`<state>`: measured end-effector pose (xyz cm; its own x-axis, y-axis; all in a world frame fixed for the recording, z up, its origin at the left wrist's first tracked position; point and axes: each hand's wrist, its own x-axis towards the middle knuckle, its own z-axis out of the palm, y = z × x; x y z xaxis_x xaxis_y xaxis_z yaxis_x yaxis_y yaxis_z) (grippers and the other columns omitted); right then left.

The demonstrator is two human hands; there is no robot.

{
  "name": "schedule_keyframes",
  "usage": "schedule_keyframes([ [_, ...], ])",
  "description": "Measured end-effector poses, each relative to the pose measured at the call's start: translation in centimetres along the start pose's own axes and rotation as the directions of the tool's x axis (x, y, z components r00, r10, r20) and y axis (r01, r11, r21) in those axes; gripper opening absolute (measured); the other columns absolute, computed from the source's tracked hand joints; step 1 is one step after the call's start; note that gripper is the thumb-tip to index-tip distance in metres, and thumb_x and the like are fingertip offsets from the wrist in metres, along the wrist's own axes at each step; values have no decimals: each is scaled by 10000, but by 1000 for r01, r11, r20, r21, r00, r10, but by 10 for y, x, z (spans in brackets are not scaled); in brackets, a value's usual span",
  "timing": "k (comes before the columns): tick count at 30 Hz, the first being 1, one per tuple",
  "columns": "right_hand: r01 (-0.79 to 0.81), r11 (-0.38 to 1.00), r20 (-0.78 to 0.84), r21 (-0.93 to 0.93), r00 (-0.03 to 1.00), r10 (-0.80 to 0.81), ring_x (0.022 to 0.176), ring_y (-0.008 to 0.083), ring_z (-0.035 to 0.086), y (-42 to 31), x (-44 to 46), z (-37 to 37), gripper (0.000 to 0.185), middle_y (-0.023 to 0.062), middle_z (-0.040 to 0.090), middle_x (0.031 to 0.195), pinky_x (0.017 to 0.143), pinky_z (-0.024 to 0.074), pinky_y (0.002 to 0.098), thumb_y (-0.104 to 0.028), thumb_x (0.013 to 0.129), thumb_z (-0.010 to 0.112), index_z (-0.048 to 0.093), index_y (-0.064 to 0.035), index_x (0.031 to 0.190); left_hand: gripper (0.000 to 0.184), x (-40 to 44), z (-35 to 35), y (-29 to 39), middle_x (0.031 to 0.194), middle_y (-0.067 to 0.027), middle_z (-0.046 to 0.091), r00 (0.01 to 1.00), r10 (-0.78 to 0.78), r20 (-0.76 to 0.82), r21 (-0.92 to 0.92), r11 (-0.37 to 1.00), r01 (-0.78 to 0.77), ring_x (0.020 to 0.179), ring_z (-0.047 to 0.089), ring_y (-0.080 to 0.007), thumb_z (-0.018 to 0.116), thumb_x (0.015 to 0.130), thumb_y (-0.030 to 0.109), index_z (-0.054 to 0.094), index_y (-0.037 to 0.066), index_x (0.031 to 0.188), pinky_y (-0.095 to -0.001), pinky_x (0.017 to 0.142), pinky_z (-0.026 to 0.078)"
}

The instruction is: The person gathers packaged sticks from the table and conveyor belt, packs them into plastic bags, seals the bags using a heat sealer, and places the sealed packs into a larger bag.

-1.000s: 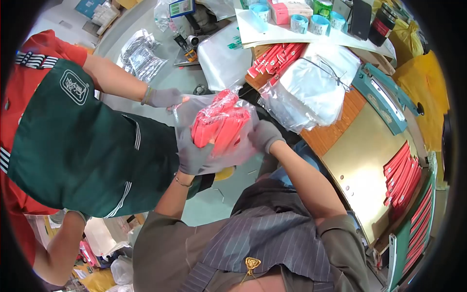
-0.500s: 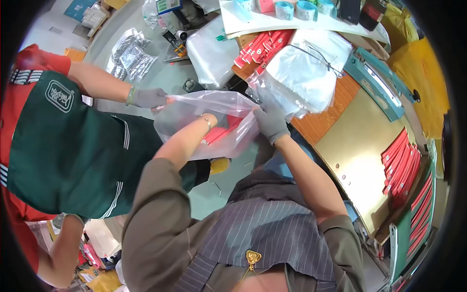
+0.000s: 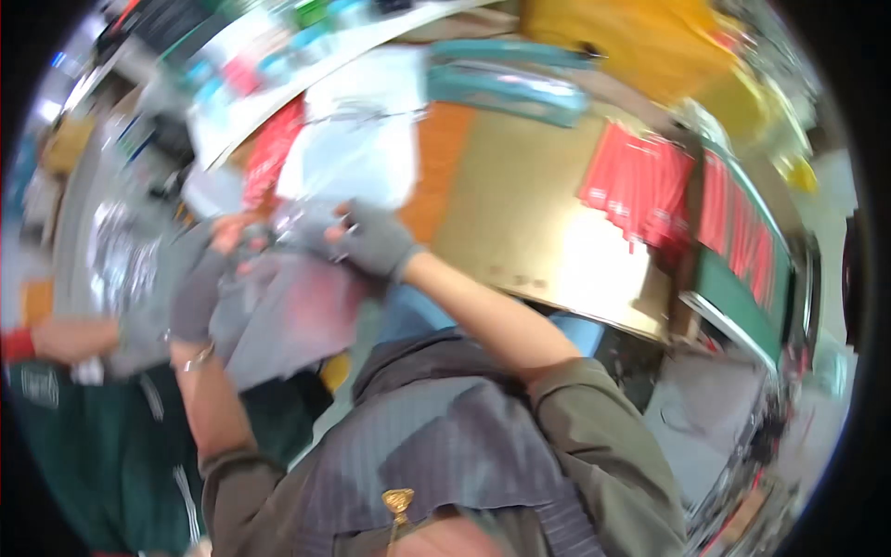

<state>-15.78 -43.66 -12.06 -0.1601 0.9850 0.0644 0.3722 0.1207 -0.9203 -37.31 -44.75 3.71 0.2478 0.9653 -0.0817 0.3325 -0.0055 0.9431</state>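
Observation:
The frame is blurred by motion. A cloudy plastic bag [image 3: 278, 325] hangs below both hands, with a red shape showing through its right side. My left hand [image 3: 200, 283], in a grey glove with bare fingertips, is closed on the bag's upper left edge. My right hand [image 3: 376, 239], gloved the same way, has its fingers bent at the bag's upper right edge, closed on the bag. A co-worker's gloved hand [image 3: 144, 330] is beside my left hand, at the bag's left side; its fingers are hidden.
Clear plastic bags [image 3: 357, 139] and red strips [image 3: 274, 153] lie on the bench ahead. A teal sealing device [image 3: 510, 88] stands behind a gold-coloured board [image 3: 501, 204]. More red strips [image 3: 640, 181] lie at the right. The co-worker's green apron [image 3: 83, 455] is at the lower left.
The view has swung right. My left hand has come out of the bag and now holds its upper edge. The bag's mouth, wide open before, is drawn together, and the bag hangs down.

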Motion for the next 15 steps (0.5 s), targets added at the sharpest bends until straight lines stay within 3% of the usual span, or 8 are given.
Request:
schedule_keyframes([
  [2,-28,999,-17,17,999,28,860,300,643,3,-18,-52,424,172,661,915,805,495,373,-357,866,591,576,5,1087,294,19,31,11,829,-33,637,994,66,-85,-30,997,-68,617,504,-51,508,956,240,638,4,1075,-184,565,406],
  [4,-61,998,-84,17,995,62,856,251,646,6,-46,-112,417,155,661,891,802,494,349,-338,876,599,576,15,1098,282,45,76,14,802,-34,640,996,87,-30,-43,995,-88,612,512,-56,520,952,225,635,-3,1070,-187,564,414],
  [6,-108,991,-248,77,961,124,829,260,646,21,-81,-168,383,146,665,895,755,498,349,-340,856,607,596,-5,1041,265,59,133,17,809,-64,645,993,95,74,-72,993,-90,632,561,-71,537,940,205,621,-15,1060,-207,580,444],
  [8,-128,991,-418,-49,904,96,841,138,601,43,-120,-233,335,90,649,917,773,487,296,-259,889,620,597,10,1088,236,76,190,17,830,-72,653,963,124,241,-136,986,-93,703,591,-87,543,932,171,626,-17,1049,-225,635,468],
  [10,-182,983,-618,5,772,146,842,138,593,22,-166,-297,307,82,645,948,778,482,285,-261,890,619,619,-16,1074,232,98,241,6,840,-75,659,919,248,307,-120,968,-221,737,599,-96,561,921,165,629,-21,1041,-235,661,476],
  [13,-339,921,-883,-189,470,-8,855,143,600,41,-220,-387,296,104,653,972,792,479,292,-272,894,612,630,-34,1069,234,128,312,-1,860,-86,670,858,364,363,-55,927,-370,786,615,-117,597,897,164,632,-27,1028,-255,708,490],
  [14,-445,867,-923,-226,383,-44,877,164,614,43,-238,-416,306,120,655,990,802,482,304,-281,896,608,625,-36,1079,241,134,329,-6,870,-94,676,851,367,377,1,918,-396,802,622,-128,614,885,168,632,-28,1023,-264,729,496],
  [15,-590,655,-876,-471,399,-271,967,263,626,69,-262,-456,360,165,642,1064,843,477,339,-318,891,609,604,-43,1123,241,140,344,-10,870,-94,676,858,360,366,8,921,-389,802,622,-128,614,885,168,632,-28,1023,-264,729,496],
])
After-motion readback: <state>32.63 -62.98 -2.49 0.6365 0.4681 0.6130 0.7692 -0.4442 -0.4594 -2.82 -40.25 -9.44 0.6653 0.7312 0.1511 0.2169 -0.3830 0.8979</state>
